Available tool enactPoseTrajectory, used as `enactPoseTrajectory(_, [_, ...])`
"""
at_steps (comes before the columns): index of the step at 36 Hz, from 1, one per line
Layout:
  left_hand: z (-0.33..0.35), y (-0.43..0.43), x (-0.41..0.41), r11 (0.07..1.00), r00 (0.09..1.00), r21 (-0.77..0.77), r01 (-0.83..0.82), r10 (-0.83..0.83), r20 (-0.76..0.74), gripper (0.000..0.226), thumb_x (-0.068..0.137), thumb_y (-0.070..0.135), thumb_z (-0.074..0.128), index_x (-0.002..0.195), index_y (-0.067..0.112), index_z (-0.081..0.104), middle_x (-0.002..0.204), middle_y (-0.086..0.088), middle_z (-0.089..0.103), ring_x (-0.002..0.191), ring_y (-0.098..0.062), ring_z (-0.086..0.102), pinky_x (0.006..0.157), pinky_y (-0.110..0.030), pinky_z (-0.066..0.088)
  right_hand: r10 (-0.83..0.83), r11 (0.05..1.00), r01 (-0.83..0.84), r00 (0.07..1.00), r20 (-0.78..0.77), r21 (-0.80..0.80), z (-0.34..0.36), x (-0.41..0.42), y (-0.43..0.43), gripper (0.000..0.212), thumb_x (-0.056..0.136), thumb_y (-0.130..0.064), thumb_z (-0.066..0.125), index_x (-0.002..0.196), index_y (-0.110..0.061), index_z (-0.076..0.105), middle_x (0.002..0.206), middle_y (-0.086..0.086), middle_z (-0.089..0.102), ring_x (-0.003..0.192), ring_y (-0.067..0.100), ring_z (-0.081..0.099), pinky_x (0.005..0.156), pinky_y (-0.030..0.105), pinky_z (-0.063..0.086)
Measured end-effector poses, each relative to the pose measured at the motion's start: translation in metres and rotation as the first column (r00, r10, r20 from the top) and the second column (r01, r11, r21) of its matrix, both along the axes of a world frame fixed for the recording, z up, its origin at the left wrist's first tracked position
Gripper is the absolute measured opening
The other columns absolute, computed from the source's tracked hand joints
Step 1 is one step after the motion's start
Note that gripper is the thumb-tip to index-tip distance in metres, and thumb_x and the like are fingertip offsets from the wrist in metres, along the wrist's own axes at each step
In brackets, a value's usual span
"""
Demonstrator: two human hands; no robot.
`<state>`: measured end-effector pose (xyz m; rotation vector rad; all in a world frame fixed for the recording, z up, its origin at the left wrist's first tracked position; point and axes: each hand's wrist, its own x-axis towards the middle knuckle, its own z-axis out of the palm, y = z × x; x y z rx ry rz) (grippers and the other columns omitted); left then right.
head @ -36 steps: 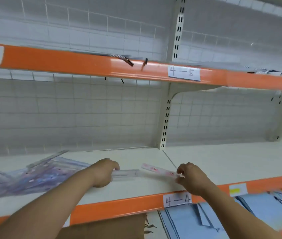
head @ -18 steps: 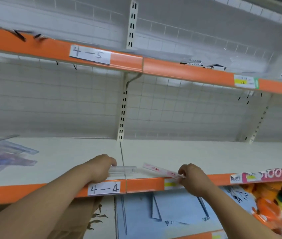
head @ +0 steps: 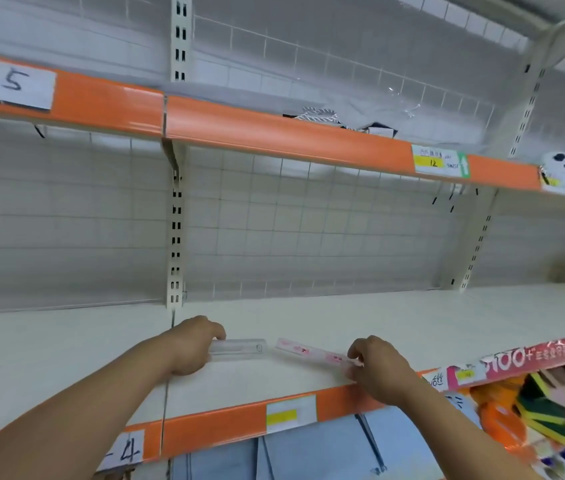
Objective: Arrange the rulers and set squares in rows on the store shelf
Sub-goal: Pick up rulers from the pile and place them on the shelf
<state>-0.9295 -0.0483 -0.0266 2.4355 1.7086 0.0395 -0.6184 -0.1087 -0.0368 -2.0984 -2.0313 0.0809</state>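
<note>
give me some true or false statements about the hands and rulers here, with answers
1. The left hand grips a clear ruler. True.
2. The right hand holds a set square. False: it pinches a pink-printed ruler.
3. The two rulers are stacked on each other. False: their near ends are apart, with a gap between them.
4. Both hands are over the white shelf. True.
5. The shelf's front edge is blue. False: it is orange.
</note>
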Motion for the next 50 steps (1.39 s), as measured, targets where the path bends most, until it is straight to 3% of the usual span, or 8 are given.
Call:
enactPoseTrajectory(9, [0.001, 0.056, 0.024, 0.999, 0.998, -0.003, 0.043, -0.043, 0.043, 0.04, 0.093, 0.008, 0.045, 0.126, 0.029, 0.051, 0.105, 0.004, 0.039, 0.101, -0.017, 0.048, 0.09, -0.024, 0.041, -0.034, 0.999, 0.034, 0.999, 0.03, 0.007, 0.004, 0.043, 0.051, 0.033, 0.09, -0.033, 0.06, 0.121, -0.02, 0.057, 0.118, 0.001, 0.054, 0.107, 0.019, 0.052, 0.088, 0.028, 0.044])
enactPoseTrajectory(12, [-0.001, 0.067, 0.029, 0.999, 0.998, -0.013, 0.04, -0.04, 0.046, 0.039, 0.093, 0.009, 0.046, 0.125, 0.031, 0.052, 0.103, 0.004, 0.039, 0.096, -0.016, 0.047, 0.084, -0.022, 0.04, -0.033, 0.999, 0.033, 0.999, 0.03, -0.007, -0.001, 0.053, 0.061, 0.031, 0.09, -0.032, 0.061, 0.119, -0.02, 0.058, 0.105, -0.003, 0.049, 0.099, 0.017, 0.051, 0.087, 0.028, 0.044])
enactPoseTrajectory(18, [-0.009, 0.073, 0.04, 0.999, 0.999, -0.042, 0.034, -0.032, 0.038, 0.038, 0.093, 0.015, 0.05, 0.128, 0.029, 0.05, 0.105, 0.004, 0.039, 0.104, -0.017, 0.049, 0.094, -0.025, 0.042, 0.006, 1.0, -0.005, 1.0, 0.028, -0.03, -0.01, 0.068, 0.079, 0.03, 0.089, -0.031, 0.062, 0.117, -0.021, 0.059, 0.101, -0.006, 0.044, 0.092, 0.014, 0.044, 0.085, 0.027, 0.042])
enactPoseTrajectory(25, [-0.015, 0.07, 0.056, 0.997, 0.999, -0.071, 0.012, -0.009, 0.041, 0.039, 0.092, 0.018, 0.055, 0.129, 0.029, 0.051, 0.106, 0.004, 0.041, 0.108, -0.017, 0.05, 0.096, -0.027, 0.043, 0.134, 0.988, -0.133, 0.991, 0.011, -0.085, -0.016, 0.088, 0.096, 0.028, 0.089, -0.031, 0.062, 0.114, -0.021, 0.061, 0.1, -0.005, 0.045, 0.091, 0.012, 0.044, 0.084, 0.024, 0.042])
enactPoseTrajectory(28, [-0.013, 0.066, 0.064, 0.997, 0.999, -0.074, -0.014, 0.016, 0.036, 0.039, 0.093, 0.019, 0.055, 0.131, 0.028, 0.05, 0.106, 0.005, 0.04, 0.104, -0.015, 0.049, 0.094, -0.024, 0.041, 0.182, 0.979, -0.181, 0.983, -0.002, -0.093, -0.016, 0.101, 0.104, 0.013, 0.088, -0.03, 0.061, 0.099, -0.029, 0.055, 0.099, -0.006, 0.045, 0.091, 0.013, 0.045, 0.085, 0.024, 0.043])
enactPoseTrajectory(35, [-0.021, 0.058, 0.097, 0.994, 0.997, -0.091, -0.06, 0.064, 0.047, 0.041, 0.087, 0.022, 0.062, 0.128, 0.025, 0.054, 0.103, 0.009, 0.045, 0.095, -0.008, 0.045, 0.087, -0.017, 0.039, 0.278, 0.953, -0.277, 0.96, -0.006, -0.126, -0.019, 0.141, 0.126, 0.015, 0.088, -0.03, 0.061, 0.091, -0.034, 0.047, 0.095, -0.01, 0.045, 0.091, 0.011, 0.047, 0.079, 0.019, 0.039])
enactPoseTrajectory(39, [-0.026, 0.052, 0.122, 0.992, 0.992, -0.07, -0.105, 0.109, 0.062, 0.035, 0.086, 0.018, 0.062, 0.121, 0.02, 0.057, 0.099, 0.009, 0.045, 0.091, -0.007, 0.044, 0.075, -0.013, 0.034, 0.338, 0.931, -0.337, 0.941, -0.016, -0.137, -0.019, 0.166, 0.138, 0.03, 0.084, -0.032, 0.065, 0.073, -0.043, 0.039, 0.086, -0.016, 0.042, 0.088, 0.011, 0.048, 0.076, 0.02, 0.039])
enactPoseTrajectory(50, [-0.029, 0.025, 0.172, 0.975, 0.976, -0.064, -0.211, 0.214, 0.035, 0.037, 0.085, 0.019, 0.065, 0.121, 0.023, 0.059, 0.102, 0.008, 0.047, 0.093, -0.007, 0.045, 0.078, -0.011, 0.034, 0.495, 0.85, -0.504, 0.864, -0.096, -0.155, -0.024, 0.215, 0.148, 0.031, 0.084, -0.027, 0.067, 0.071, -0.041, 0.042, 0.085, -0.014, 0.046, 0.075, -0.002, 0.045, 0.066, 0.009, 0.035])
